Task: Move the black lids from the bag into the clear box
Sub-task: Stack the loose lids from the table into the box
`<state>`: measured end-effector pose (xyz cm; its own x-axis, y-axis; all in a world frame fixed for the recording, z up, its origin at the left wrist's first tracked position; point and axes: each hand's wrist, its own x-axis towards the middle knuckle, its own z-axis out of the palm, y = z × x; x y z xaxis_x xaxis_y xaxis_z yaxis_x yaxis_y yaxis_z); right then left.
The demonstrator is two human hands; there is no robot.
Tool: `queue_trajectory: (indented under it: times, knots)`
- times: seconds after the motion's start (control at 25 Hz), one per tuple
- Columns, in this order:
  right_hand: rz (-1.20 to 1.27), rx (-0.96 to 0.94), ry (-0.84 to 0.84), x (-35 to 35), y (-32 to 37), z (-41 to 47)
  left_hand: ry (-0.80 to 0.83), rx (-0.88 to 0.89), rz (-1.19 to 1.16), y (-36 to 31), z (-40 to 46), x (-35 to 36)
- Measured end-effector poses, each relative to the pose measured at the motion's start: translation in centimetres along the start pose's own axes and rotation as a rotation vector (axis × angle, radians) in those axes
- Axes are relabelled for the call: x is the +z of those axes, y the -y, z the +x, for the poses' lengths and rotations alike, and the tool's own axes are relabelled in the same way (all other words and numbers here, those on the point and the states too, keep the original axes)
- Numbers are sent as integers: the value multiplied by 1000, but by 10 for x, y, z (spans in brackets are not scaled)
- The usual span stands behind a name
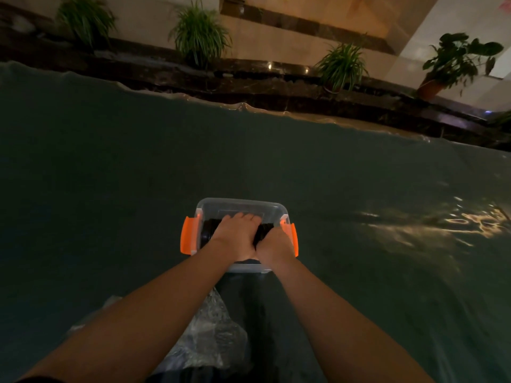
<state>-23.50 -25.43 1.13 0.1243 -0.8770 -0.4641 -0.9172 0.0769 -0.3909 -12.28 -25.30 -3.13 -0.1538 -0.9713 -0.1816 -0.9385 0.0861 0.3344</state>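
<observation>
A clear box (240, 205) with orange side latches (188, 235) stands on the dark green cloth (110, 175) in front of me. Both of my hands are inside it. My left hand (235, 234) lies flat on top of a stack of black lids (208, 229), fingers spread forward. My right hand (273, 244) presses against the right end of the same stack, curled around it. A crumpled clear plastic bag (215, 327) lies near me, between my forearms. Whether any lids are in the bag cannot be made out.
The cloth covers a wide table, and its far edge runs along a dark stone ledge (249, 87). Several potted plants (199, 34) stand on that ledge. Light glare marks the cloth at the right (442, 225).
</observation>
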Motion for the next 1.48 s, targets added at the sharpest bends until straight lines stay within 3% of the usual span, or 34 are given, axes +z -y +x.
queue_trajectory:
  times: [0.2, 0.48, 0.68, 0.88, 1.04, 1.16, 1.32, 1.48]
  knots:
    - [1, 47, 256, -19, 9, 6, 42, 6, 9, 1, -1, 1]
    - [-152, -120, 288, -23, 8, -2, -9, 0, 19, -8, -10, -5]
    - [-21, -153, 75, -30, -4, -24, -47, -15, 63, -4, -36, -35]
    - [-334, -541, -164, -43, -16, -57, -173, -42, 76, 7, -91, -77]
    - [-488, -696, -227, -41, -14, -84, -283, -100, 71, 29, -164, -89]
    - [-381, -777, -221, -18, -10, -106, -292, -216, 36, 52, -216, -75]
    - [16, -607, -91, 36, 0, -122, -272, -421, -25, 94, -273, -40]
    - [119, -303, 50, 81, 2, -120, -172, -570, -103, 131, -306, -7]
